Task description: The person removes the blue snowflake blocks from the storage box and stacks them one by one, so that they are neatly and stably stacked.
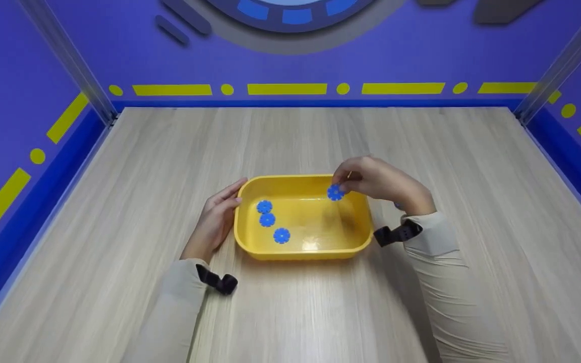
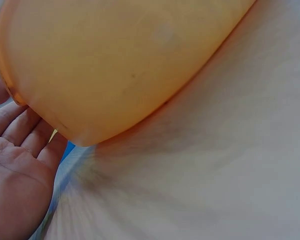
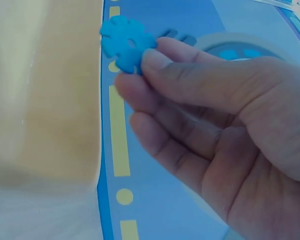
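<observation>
A yellow plastic tub (image 1: 310, 255) stands on the table. My left hand (image 1: 215, 219) holds its left end, thumb at the rim and fingers along the outer wall; the left wrist view shows the palm (image 2: 15, 185) beside that wall. Over the tub's right part, my right hand (image 1: 379, 181) pinches a blue notched disc (image 1: 336, 192) with a small central hole. The right wrist view shows this disc (image 3: 122, 42) between thumb and fingertips. Several more blue discs lie at the left inside the tub, among them one disc (image 1: 281, 235) nearest the front.
A small blue piece (image 1: 397, 205) shows by the right wrist, mostly hidden by it. The wood-grain table (image 1: 290, 312) is bounded by a blue back wall (image 1: 290, 70) and side walls with yellow marks. Each wrist wears a black strap (image 1: 399, 233).
</observation>
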Available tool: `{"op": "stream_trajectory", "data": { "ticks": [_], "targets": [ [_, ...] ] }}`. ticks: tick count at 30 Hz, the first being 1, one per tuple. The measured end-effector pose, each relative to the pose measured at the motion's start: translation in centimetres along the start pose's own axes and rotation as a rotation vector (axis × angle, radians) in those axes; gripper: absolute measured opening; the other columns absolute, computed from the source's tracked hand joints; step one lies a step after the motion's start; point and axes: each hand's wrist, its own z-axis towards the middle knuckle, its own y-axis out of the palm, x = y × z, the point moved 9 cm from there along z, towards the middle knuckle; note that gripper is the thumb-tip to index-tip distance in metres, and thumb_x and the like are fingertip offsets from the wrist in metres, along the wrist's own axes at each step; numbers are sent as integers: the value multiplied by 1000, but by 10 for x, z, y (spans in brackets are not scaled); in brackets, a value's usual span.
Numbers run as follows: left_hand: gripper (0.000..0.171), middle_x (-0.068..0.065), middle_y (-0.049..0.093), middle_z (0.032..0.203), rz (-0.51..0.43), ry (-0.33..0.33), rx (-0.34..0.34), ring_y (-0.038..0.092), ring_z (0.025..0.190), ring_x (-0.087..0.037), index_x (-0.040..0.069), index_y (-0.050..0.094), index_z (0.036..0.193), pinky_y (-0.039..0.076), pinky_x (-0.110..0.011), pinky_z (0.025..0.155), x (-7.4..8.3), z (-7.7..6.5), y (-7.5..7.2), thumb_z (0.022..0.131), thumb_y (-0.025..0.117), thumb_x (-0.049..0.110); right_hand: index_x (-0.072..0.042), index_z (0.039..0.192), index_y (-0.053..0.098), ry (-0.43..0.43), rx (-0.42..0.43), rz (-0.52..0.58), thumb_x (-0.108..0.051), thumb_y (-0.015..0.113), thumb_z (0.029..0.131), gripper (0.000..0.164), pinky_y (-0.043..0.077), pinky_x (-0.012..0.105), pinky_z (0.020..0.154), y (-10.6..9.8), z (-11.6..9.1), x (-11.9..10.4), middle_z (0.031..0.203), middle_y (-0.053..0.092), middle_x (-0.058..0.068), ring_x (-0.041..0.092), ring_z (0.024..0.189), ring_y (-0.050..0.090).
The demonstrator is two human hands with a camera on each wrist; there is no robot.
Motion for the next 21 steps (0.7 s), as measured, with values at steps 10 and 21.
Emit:
{"op": "stream_trajectory", "data": {
  "ticks": [10, 21],
  "targets": [
    [54, -11, 36, 154, 28, -11, 8, 33, 142, -18, 0, 38, 146, 31, -33, 116, -2, 1, -1, 92, 46, 1, -7, 100, 72, -30, 151, 43, -5, 65, 89, 14, 56, 36, 90, -15, -22, 22, 98, 72, 5, 18, 91, 66],
    [54, -11, 35, 154, 15, -4, 5, 33, 142, -19, 0, 38, 146, 31, -34, 115, -1, 0, -1, 92, 47, 2, -8, 97, 72, -123, 326, 48, -3, 66, 87, 13, 53, 12, 79, -28, -48, 40, 95, 70, 2, 11, 85, 67]
  ]
}}
